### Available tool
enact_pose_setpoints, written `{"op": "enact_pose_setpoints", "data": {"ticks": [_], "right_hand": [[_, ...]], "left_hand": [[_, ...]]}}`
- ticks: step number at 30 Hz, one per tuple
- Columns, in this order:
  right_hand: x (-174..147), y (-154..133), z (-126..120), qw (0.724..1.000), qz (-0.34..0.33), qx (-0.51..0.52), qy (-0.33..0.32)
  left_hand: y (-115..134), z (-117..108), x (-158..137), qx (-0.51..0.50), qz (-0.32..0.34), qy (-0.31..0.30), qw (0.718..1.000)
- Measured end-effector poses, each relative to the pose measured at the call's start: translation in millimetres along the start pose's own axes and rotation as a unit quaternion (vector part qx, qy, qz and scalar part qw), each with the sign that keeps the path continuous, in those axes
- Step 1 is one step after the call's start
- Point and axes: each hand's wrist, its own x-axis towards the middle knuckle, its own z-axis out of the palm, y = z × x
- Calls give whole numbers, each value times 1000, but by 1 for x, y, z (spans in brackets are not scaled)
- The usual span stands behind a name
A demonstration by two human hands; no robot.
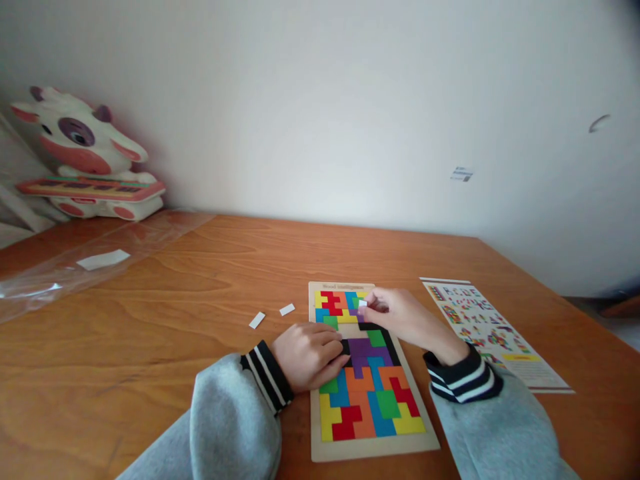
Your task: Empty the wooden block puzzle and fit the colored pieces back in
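A wooden tetromino puzzle board [373,450], filled in large part with coloured blocks, lies on the table in front of me. My left hand [311,357] rests on its left side, fingers lying over the blocks, partly covering the middle rows. Over the upper right part of the board, my right hand [400,313] pinches a small white piece [363,304] between thumb and fingertips. Bare wood and black blocks show around the middle, beside a purple block [370,350]. Left of the board lie two small white pieces, one nearer [257,321] and one farther [287,309].
A printed pattern sheet [493,327] lies to the right of the board. At the back left stands a cow-shaped toy keyboard [95,160], with a clear plastic bag [60,280] in front of it. The white wall [310,120] borders the table's far edge.
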Motion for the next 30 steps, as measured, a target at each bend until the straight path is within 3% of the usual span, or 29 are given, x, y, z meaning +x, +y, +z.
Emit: {"op": "enact_pose_setpoints", "data": {"ticks": [4, 9, 14, 18, 24, 27, 30], "right_hand": [[7, 8, 2, 997, -57, 51, -18], [7, 18, 12, 987, -155, -17, 48], [3, 21, 24, 990, -129, 46, 38], [3, 23, 30, 985, -167, -7, 31], [6, 31, 38, 966, -225, -102, 77], [7, 31, 38, 966, -231, -93, 74], [8, 32, 32, 970, -211, -37, 117]], "left_hand": [[-1, -3, 2, 1, 5, 9, 1000], [0, -7, 3, -11, -6, 5, 1000], [0, -10, 4, -28, -16, 7, 999], [0, -11, 6, -32, -16, 5, 999], [-3, -9, 4, -27, -3, 10, 1000], [-4, -8, 4, -28, 2, 17, 999], [-4, -9, 4, -19, 0, 23, 1000]]}}
